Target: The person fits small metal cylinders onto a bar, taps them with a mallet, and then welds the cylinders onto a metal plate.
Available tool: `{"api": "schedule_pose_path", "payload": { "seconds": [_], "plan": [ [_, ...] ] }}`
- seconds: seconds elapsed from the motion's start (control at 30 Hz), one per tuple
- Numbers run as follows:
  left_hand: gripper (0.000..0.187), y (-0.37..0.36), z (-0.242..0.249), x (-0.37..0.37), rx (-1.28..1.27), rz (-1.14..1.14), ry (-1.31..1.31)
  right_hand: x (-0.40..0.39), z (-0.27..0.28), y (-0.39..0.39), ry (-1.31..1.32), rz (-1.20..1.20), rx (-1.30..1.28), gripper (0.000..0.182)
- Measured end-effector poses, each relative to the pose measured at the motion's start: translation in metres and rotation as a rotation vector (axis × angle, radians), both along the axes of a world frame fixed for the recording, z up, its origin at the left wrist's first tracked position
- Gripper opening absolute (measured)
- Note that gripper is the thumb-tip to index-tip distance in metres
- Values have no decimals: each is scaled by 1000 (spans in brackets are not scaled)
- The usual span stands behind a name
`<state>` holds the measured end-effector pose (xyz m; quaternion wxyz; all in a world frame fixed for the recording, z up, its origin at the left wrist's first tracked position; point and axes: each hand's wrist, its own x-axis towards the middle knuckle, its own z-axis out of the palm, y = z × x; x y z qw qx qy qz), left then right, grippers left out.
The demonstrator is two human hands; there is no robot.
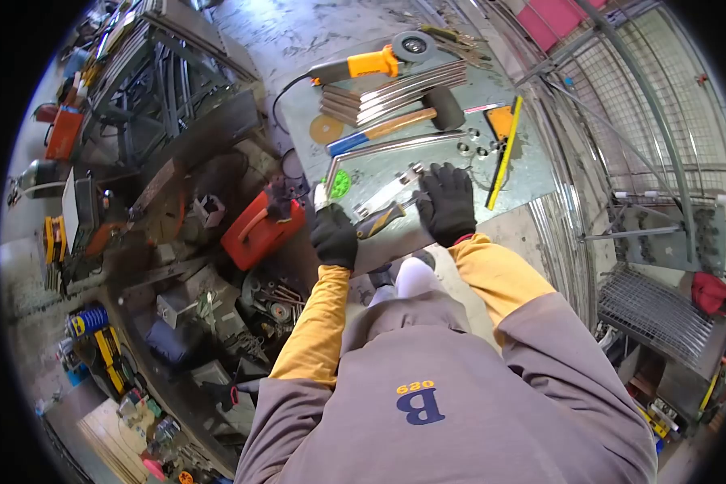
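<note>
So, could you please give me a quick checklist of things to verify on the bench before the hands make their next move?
1. Gloves on both hands: ok, left hand and right hand are gloved.
2. Right hand flat on the metal strip: ok.
3. Left hand's grip on the tool with the dark and yellow handle: cannot tell.
4. Angle grinder away from the hands: ok, at the far edge.
5. Mallet within reach: ok.
6. Yellow ruler lying on the worktable: ok.

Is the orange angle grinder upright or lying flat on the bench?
Lying flat: the angle grinder rests on its side on the bench, disc end toward the far edge.
</note>
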<state>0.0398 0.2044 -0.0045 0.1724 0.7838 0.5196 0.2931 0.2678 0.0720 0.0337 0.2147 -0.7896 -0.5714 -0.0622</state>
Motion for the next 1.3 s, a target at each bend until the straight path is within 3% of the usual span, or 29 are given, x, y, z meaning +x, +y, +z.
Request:
{"api": "schedule_pose_path", "payload": {
  "seconds": [0.03,0.07,0.3,0.47,0.63,1.3],
  "plan": [
    [45,-1,3,1,37,8,-20,0,1,1,9,-5,0,44],
    [49,-2,12,2,-120,47,-35,0,1,1,7,-11,-19,43],
    [51,3,16,1,0,-57,-42,2,8,0,89,-8,-21,41],
    [55,8,1,-8,-86,-103,-19,5,7,-1,100,-10,-8,39],
    [57,5,21,1,-55,-92,38,8,5,-2,94,10,-33,42],
    [54,3,25,4,-84,-50,-4,10,8,-3,160,37,17,44]
  ]
}}
